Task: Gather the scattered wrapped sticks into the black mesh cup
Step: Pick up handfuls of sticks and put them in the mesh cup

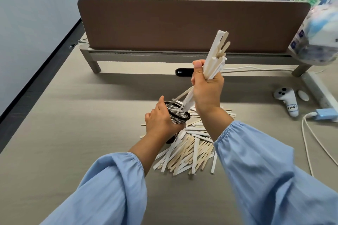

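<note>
My left hand (161, 118) grips the black mesh cup (180, 115) from its left side, tilted toward the right over the pile. My right hand (206, 87) is closed around a bundle of wrapped sticks (215, 55), held slanted above the cup. The bundle's lower ends reach into the cup's mouth and its upper ends point up to the right. A large pile of wooden and white-wrapped sticks (190, 150) lies on the grey table (73, 133) under and between my forearms. The cup's lower half is hidden by my left hand.
A brown desk divider (182, 23) stands across the back, with a person seated behind it. A white controller (287, 100), a white oval object (303, 95), a blue device (325, 113) and white cables (309, 144) lie at right. A plastic bag (321, 31) sits far right.
</note>
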Demonstrator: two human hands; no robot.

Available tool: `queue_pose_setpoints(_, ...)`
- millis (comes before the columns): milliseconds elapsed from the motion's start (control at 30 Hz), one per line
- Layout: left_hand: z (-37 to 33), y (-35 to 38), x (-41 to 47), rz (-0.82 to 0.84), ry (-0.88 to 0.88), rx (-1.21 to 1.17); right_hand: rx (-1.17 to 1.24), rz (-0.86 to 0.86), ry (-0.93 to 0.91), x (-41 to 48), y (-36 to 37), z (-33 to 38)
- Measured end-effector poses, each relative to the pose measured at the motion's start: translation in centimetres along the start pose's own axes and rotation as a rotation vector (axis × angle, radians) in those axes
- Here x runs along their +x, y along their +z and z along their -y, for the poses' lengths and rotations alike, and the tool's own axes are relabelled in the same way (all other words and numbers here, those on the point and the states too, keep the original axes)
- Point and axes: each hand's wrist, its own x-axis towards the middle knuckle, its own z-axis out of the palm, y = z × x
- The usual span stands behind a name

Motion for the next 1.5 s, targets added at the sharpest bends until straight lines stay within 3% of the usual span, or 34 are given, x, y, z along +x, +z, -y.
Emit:
queue_pose_setpoints(167, 0.6, -0.3, 0.3, 0.009, -0.058, 0.029, -0.029, -0.038, 0.033, 1.4, -0.5, 0.3)
queue_pose_setpoints(433, -0.1, -0.4, -0.2, -0.021, 0.205, 0.050, 0.067, -0.041, 0.180, 1.6, 0.3, -0.9)
queue_pose_setpoints(600, 0.1, -0.5, 0.0, -0.044, 0.245, 0.124, 0.108, -0.084, 0.273, 1.9, 0.6, -0.5)
queue_pose_setpoints(800, 0.3, -0.4, 0.3, -0.037, 0.216, 0.205, 0.022, -0.041, 0.185, 2.5, 1.4, 1.2)
queue_pose_setpoints(1167, 0.3, -0.5, 0.7, -0.120, 0.137, -0.247, 0.193, -0.141, 0.300, 2.6, 1.9, 1.4)
queue_pose_setpoints(1367, -0.2, -0.9, 0.5, -0.110, 0.147, -0.485, 0.027, 0.042, 0.221, 1.1, 1.5, -0.8)
queue_pose_setpoints(1500, -0.5, -1.2, 1.2, -0.117, 0.139, -0.483, -0.079, 0.132, 0.277, -0.2, 0.3, -2.7)
